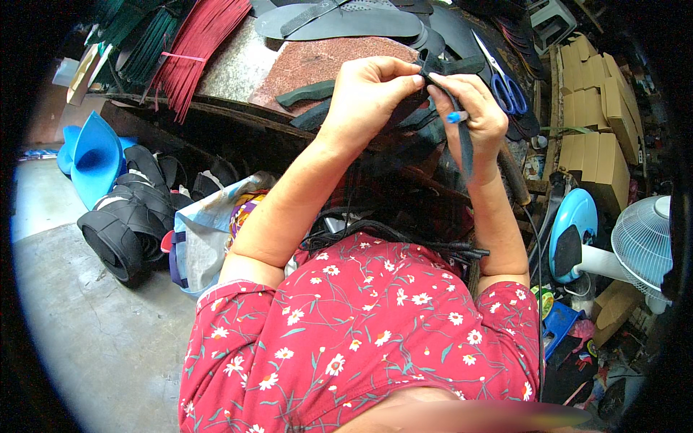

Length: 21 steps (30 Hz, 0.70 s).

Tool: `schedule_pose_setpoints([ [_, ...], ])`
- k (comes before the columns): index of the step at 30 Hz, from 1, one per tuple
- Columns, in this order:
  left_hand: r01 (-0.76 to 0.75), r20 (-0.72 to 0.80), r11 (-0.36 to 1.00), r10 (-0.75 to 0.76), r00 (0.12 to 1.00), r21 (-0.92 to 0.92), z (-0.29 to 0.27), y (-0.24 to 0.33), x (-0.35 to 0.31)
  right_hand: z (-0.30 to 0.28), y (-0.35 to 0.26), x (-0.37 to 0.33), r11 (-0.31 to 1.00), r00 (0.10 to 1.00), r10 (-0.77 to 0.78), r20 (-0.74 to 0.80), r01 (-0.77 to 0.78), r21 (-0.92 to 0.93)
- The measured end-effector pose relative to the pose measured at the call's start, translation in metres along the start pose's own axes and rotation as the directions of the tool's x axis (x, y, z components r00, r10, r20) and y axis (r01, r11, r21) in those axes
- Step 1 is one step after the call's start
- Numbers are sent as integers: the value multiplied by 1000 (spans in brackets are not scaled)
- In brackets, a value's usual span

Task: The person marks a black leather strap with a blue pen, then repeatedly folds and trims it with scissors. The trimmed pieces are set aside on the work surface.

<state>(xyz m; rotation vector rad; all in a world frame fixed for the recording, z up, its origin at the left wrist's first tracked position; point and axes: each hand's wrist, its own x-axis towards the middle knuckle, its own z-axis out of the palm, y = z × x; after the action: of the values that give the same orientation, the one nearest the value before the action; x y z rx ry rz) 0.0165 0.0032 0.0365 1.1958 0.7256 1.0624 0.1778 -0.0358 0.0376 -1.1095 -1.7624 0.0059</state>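
Note:
My left hand (367, 92) pinches the upper end of a dark strap (465, 141) between thumb and fingertips. Close beside it, my right hand (478, 108) is closed on the same strap, whose loose end hangs down past the palm and wrist. A small blue piece (455, 117) shows at the right fingers; I cannot tell whether it is worn or held. Both hands are raised over the near edge of the workbench. Behind them lies a reddish, rough board (325, 58), with dark strips (307, 94) at its near edge.
Black shoe soles (339, 24) lie at the back of the bench, and blue-handled scissors (508, 92) lie to the right. Bundles of red strips (198, 54) hang at the left. Black sandals (126, 227) are piled on the floor. Cardboard boxes (595, 108) and a fan (642, 234) stand right.

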Motion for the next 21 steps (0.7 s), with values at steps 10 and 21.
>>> schedule_pose_setpoints([
  [10, -105, -59, 978, 118, 991, 180, -9, 7, 1, -19, -7, 6, 997, 989, -65, 133, 58, 59],
  [21, -438, 204, 572, 428, 881, 694, -7, 20, -15, -11, 18, -4, 869, 935, 282, 214, -343, 357],
])
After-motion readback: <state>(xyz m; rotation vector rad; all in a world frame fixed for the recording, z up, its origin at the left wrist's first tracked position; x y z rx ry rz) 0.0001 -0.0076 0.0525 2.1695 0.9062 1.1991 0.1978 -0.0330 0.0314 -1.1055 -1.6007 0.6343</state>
